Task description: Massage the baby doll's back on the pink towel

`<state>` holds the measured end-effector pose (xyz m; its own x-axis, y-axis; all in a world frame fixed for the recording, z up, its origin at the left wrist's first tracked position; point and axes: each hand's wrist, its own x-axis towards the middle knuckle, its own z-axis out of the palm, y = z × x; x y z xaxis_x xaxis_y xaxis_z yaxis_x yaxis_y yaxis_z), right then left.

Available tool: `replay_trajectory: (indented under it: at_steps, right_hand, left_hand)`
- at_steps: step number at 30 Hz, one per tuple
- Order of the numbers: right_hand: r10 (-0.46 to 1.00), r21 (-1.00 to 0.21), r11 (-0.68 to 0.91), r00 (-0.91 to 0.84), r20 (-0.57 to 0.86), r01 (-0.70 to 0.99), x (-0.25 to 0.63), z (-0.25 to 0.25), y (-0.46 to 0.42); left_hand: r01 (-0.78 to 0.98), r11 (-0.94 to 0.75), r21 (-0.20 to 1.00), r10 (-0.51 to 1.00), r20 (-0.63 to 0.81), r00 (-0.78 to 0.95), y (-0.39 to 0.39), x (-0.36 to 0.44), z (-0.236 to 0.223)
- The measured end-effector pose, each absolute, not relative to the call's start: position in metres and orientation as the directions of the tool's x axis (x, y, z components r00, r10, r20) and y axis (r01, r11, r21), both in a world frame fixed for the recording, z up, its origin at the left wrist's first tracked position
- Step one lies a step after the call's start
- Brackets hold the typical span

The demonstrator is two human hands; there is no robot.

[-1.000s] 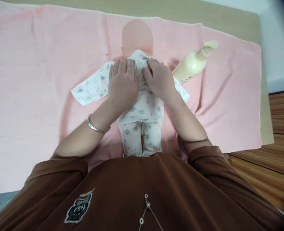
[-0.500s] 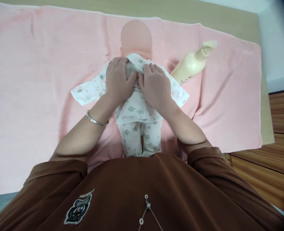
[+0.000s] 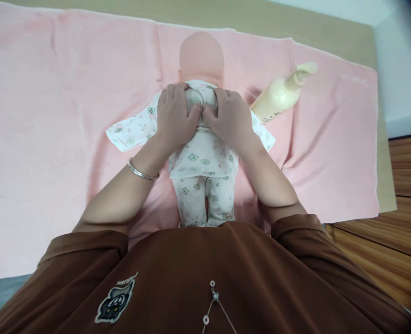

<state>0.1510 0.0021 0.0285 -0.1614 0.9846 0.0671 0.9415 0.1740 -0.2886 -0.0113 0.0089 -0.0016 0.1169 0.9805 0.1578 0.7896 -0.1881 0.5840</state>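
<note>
A baby doll (image 3: 201,55) lies with the back of its bare head toward me, dressed in a white printed shirt (image 3: 202,155) and matching trousers (image 3: 221,199). My left hand (image 3: 175,111) rests on the left side of the doll's upper back, fingers over the shoulder and thumb pointing inward. On the right side, my right hand (image 3: 230,115) lies in a mirrored pose. Both thumbs almost meet at the middle of the back, where the shirt is wrinkled. Each hand is open against the cloth, thumb apart from the fingers. The fingertips are partly hidden at the shoulders.
A pink towel (image 3: 52,139) covers much of the wooden table (image 3: 362,41) under the doll. A cream pump bottle (image 3: 278,97) lies on the towel beside the doll's right-hand sleeve. Wooden drawer fronts (image 3: 407,167) stand beyond the table's right edge.
My right hand's fingers have moved a little outward and upward, widening the gap from its thumb. My left hand keeps nearly the same pose. The whole view has shifted slightly.
</note>
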Motion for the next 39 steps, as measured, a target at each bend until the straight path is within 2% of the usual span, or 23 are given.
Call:
replay_trajectory:
  at_steps: [10, 19, 24, 29, 33, 39]
  right_hand:
    - [0.982, -0.318, 0.188, -0.182, 0.048, 0.929, 0.159, 0.018, 0.010]
    - [0.979, -0.310, 0.204, -0.188, 0.079, 0.929, 0.160, 0.013, 0.013]
    - [0.981, -0.290, 0.191, -0.174, 0.080, 0.938, 0.159, 0.015, 0.014]
    - [0.978, -0.268, 0.204, -0.184, 0.100, 0.941, 0.159, 0.015, 0.015]
    - [0.981, -0.275, 0.192, -0.177, 0.078, 0.942, 0.160, 0.018, 0.013]
    - [0.979, -0.159, 0.195, -0.183, 0.092, 0.968, 0.145, 0.030, -0.012]
  left_hand:
    - [0.814, -0.160, 0.559, 0.986, 0.138, 0.099, 0.013, -0.010, -0.005]
    - [0.811, -0.227, 0.540, 0.971, 0.186, 0.147, 0.016, -0.015, -0.011]
    - [0.798, -0.224, 0.559, 0.974, 0.153, 0.166, 0.006, -0.013, 0.002]
    - [0.782, -0.312, 0.539, 0.949, 0.130, 0.288, -0.007, -0.012, 0.021]
    - [0.770, -0.273, 0.577, 0.962, 0.158, 0.223, -0.008, -0.009, 0.023]
    - [0.740, -0.261, 0.619, 0.965, 0.166, 0.201, 0.013, -0.019, 0.017]
